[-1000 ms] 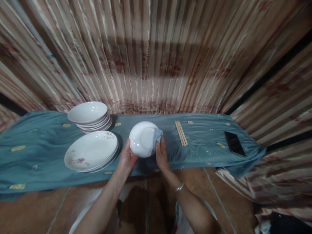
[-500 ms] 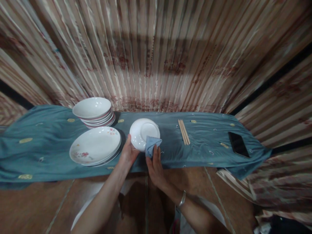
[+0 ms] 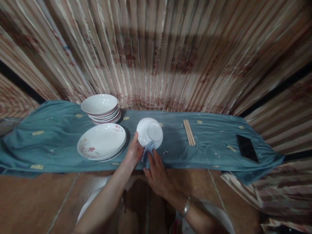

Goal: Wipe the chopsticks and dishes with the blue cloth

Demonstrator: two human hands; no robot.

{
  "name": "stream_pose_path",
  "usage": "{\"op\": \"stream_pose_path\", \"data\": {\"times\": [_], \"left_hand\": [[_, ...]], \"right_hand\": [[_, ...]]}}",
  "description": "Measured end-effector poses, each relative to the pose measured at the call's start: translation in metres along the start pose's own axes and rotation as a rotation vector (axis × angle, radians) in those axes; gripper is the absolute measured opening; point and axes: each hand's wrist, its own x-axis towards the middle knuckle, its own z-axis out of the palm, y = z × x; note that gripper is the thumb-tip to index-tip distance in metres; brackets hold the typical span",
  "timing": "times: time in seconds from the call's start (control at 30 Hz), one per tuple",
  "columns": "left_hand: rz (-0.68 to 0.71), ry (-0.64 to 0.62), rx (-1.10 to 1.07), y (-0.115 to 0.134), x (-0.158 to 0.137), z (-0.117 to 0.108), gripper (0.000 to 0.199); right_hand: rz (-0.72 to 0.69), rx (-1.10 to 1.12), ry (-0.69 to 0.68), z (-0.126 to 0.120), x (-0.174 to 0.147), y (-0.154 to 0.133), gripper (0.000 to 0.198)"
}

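Note:
A white bowl (image 3: 147, 130) is tilted with its underside and foot ring toward me, above the near part of the table. My left hand (image 3: 134, 150) grips its left rim, thumb on the outer side. In my right hand (image 3: 156, 170) is a bunched light-blue cloth (image 3: 147, 154), pressed against the bowl's lower edge. The part of the cloth under my fingers is hidden. Just left of my left hand lies a stack of oval plates (image 3: 102, 141) with red flowers on the top one.
Behind the plates stands a stack of white bowls (image 3: 99, 104) with red rims. Several wooden chopsticks (image 3: 189, 132) lie right of my hands, and a black phone (image 3: 247, 148) is farther right. A green patterned cloth (image 3: 214, 152) covers the table; a striped curtain (image 3: 156, 58) hangs behind.
The blue cloth has gone from lying flat over the bowl's base to bunched at its lower rim, as my right hand slid down. The whole view has shifted slightly.

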Motion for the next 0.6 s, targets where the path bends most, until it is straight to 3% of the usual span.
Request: {"op": "stream_pose_path", "data": {"times": [0.23, 0.43, 0.6], "left_hand": [[-0.005, -0.036, 0.058, -0.002, -0.006, 0.004, 0.039], [0.144, 0.004, 0.161, -0.007, -0.006, 0.003, 0.037], [0.171, 0.029, 0.223, -0.007, -0.011, 0.006, 0.036]], "right_hand": [[-0.121, -0.142, -0.024, -0.014, 0.018, 0.001, 0.050], [-0.199, -0.176, -0.027, -0.017, 0.026, 0.007, 0.044], [-0.204, -0.224, -0.022, -0.020, 0.032, 0.010, 0.050]]}}
